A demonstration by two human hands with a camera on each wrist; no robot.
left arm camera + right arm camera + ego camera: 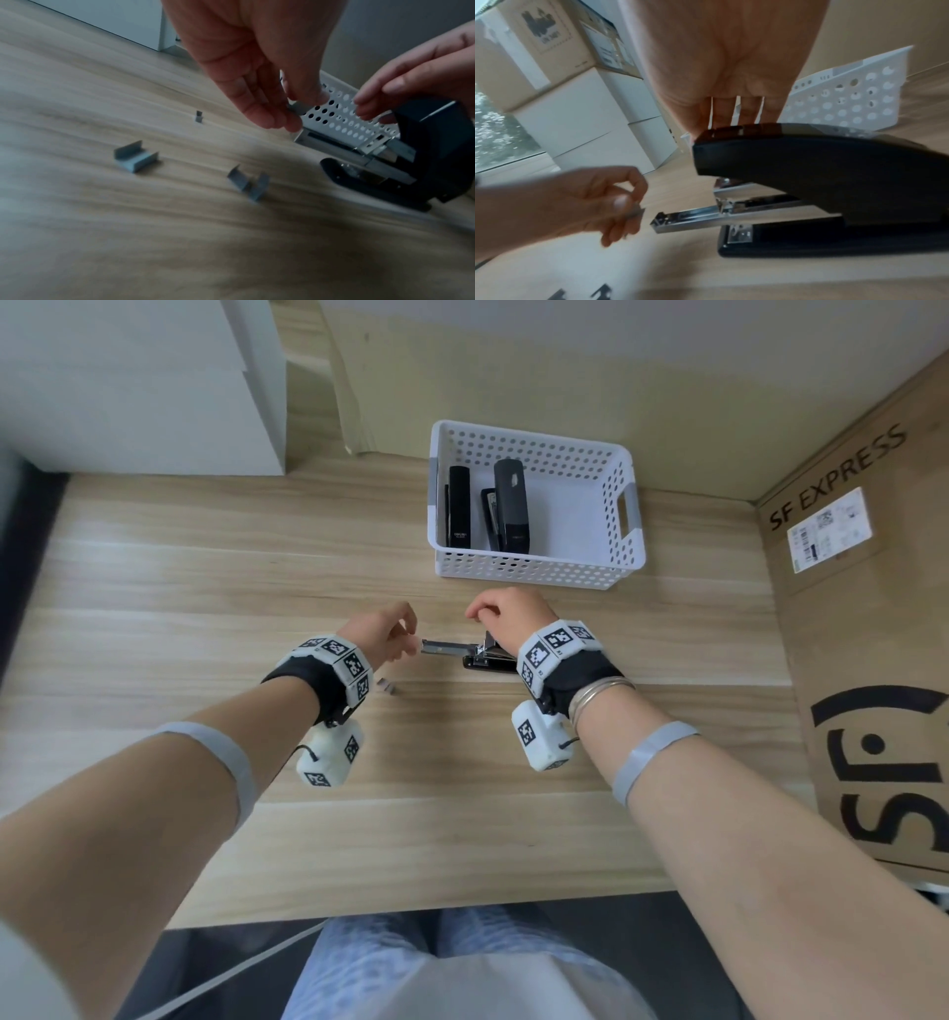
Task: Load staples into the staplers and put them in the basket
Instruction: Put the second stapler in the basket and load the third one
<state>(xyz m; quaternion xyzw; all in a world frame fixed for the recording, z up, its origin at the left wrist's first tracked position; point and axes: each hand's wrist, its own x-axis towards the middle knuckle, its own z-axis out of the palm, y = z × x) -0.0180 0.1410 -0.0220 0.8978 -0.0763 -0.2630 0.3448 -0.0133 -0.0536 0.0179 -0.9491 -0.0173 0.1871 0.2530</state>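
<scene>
A black stapler (488,661) lies on the wooden table with its metal magazine (444,647) slid out to the left. My right hand (493,613) grips the stapler's top (834,172) from above, fingers curled over its front end. My left hand (405,639) pinches a short strip of staples (299,106) just left of the magazine's open end (693,219), a little apart from it. Behind the hands stands a white perforated basket (534,570) holding two black staplers (458,505) (511,505).
Loose staple strips (136,157) (250,183) (198,117) lie on the table below my left hand. A big cardboard box (873,660) stands along the right side. A white cabinet (144,387) is at the far left. The table's front edge runs near my lap.
</scene>
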